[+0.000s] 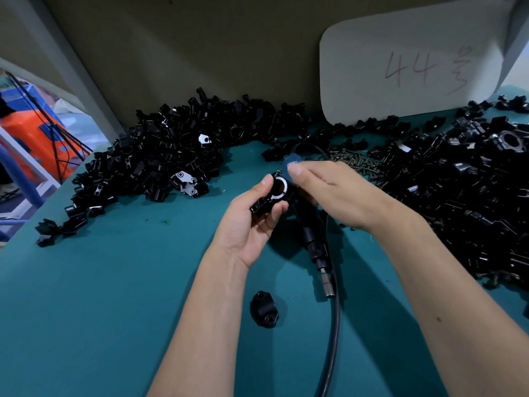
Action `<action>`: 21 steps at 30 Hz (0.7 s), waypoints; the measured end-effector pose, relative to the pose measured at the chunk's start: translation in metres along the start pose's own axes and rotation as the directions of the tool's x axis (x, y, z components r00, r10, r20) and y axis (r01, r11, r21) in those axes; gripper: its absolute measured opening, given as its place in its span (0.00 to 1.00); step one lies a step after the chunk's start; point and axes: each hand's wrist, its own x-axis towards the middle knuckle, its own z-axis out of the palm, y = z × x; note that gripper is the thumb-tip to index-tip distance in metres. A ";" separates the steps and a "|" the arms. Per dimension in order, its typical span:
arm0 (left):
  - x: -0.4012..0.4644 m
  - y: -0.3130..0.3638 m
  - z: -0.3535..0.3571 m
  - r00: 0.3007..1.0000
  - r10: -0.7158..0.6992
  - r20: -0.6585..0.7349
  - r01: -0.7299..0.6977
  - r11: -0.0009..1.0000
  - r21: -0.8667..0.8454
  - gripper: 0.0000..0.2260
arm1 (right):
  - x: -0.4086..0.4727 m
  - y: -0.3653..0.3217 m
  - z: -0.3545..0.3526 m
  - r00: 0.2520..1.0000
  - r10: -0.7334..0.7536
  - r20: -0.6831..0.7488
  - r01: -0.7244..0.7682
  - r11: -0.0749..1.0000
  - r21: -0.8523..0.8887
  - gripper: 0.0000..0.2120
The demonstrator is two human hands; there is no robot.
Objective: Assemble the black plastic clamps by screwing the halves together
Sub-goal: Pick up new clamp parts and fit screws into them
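Over the teal table (114, 282), the left hand (252, 224) is curled around a black clamp (272, 196), thumb along its upper left edge and fingers wrapped beneath, so the round bore faces the camera. The right hand (329, 190) reaches in from the right with fingertips pinched together at the clamp's top edge, where a small screw (278, 171) shows; whether the fingers actually hold the screw cannot be told. Just behind those fingertips sits a small blue part (292, 163). Under the right hand lies a black screwdriver (315, 245), its metal tip pointing toward the person, with a black cable (335, 325) curving down past it. A single clamp half (264, 309) lies on the table near the left forearm. A large heap of black parts (160, 156) fills the left rear of the table, another heap (472, 196) the right side, and loose screws (355, 161) are scattered between them. A white card (409, 67) marked "44" leans against the back wall.
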 end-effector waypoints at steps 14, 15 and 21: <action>-0.001 -0.001 0.000 1.000 0.015 0.025 -0.015 1.000 -0.004 0.08 | 0.000 0.002 0.002 0.999 0.035 0.009 -0.036 0.997 0.075 0.28; -0.001 -0.001 0.000 0.999 0.021 0.028 -0.021 1.000 -0.005 0.08 | 0.000 0.002 0.002 0.999 0.033 -0.003 -0.033 0.998 0.059 0.28; -0.002 -0.003 0.000 0.997 0.038 0.070 -0.040 0.999 0.021 0.08 | -0.001 -0.003 0.004 0.994 -0.055 -0.098 0.063 0.994 0.090 0.28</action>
